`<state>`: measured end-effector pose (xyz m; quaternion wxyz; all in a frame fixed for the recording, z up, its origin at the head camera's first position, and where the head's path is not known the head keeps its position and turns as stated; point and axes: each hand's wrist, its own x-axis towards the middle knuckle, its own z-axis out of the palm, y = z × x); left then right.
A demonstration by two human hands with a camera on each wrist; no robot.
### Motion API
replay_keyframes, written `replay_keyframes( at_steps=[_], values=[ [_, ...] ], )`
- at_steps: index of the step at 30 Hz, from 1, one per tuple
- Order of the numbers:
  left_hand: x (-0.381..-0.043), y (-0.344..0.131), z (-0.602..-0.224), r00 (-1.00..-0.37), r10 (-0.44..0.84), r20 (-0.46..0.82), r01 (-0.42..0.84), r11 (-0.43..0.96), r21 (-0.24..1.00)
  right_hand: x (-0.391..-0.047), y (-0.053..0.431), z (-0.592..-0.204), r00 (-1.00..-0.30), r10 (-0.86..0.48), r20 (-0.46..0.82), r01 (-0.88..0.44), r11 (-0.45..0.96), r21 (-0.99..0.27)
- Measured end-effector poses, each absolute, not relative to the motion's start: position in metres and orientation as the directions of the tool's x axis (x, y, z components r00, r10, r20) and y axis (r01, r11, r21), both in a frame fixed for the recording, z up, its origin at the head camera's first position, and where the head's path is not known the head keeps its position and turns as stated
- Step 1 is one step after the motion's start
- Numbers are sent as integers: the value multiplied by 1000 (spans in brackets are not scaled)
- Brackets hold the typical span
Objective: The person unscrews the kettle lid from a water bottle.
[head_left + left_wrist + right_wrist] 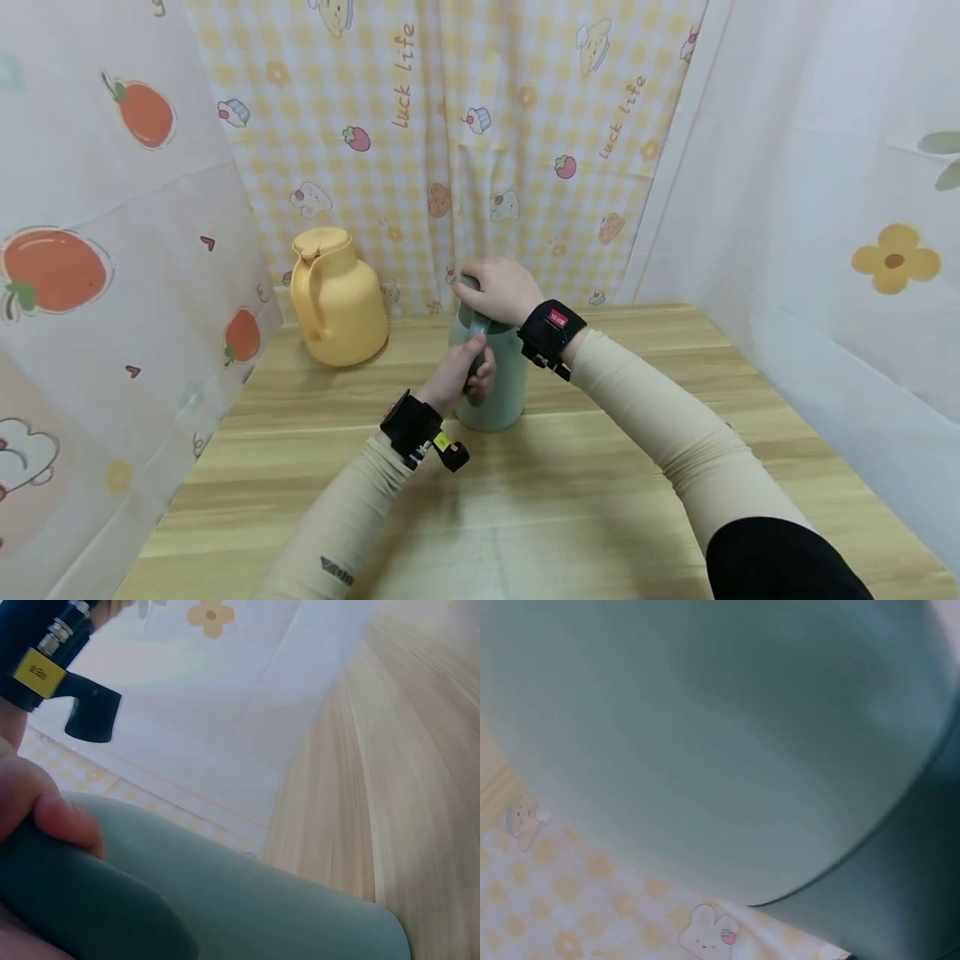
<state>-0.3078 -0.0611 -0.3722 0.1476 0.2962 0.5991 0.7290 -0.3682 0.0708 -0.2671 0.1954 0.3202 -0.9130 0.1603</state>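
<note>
A pale green vacuum jug stands upright on the wooden table in the head view. My left hand grips its darker green handle, fingers curled round it and the thumb up along its top. Over the jug's top lies my right hand, its fingers bent around the lid and covering most of it. Close up in the right wrist view, the jug's body fills most of the picture, with a dark seam below the upper collar; the right hand's fingers are hidden there.
A yellow jug with a handle stands at the back left of the wooden table. A yellow checked curtain hangs close behind both jugs. White printed sheets wall off the left and right sides.
</note>
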Motion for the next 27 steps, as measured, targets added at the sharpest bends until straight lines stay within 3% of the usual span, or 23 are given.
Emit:
replay_keyframes(
  at_steps=[3, 20, 27],
  values=[
    [-309, -62, -376, -769, 590, 246, 128, -235, 964, -373, 73, -272, -673, -553, 491, -700, 690, -182],
    [-317, -62, -382, -665, 679, 310, 152, -283, 947, -382, 82, -274, -566, -643, 516, -800, 579, -157],
    [-324, -62, -382, -653, 685, 325, 159, -295, 942, -391, 85, -273, -527, -677, 514, -832, 535, -148]
  ],
)
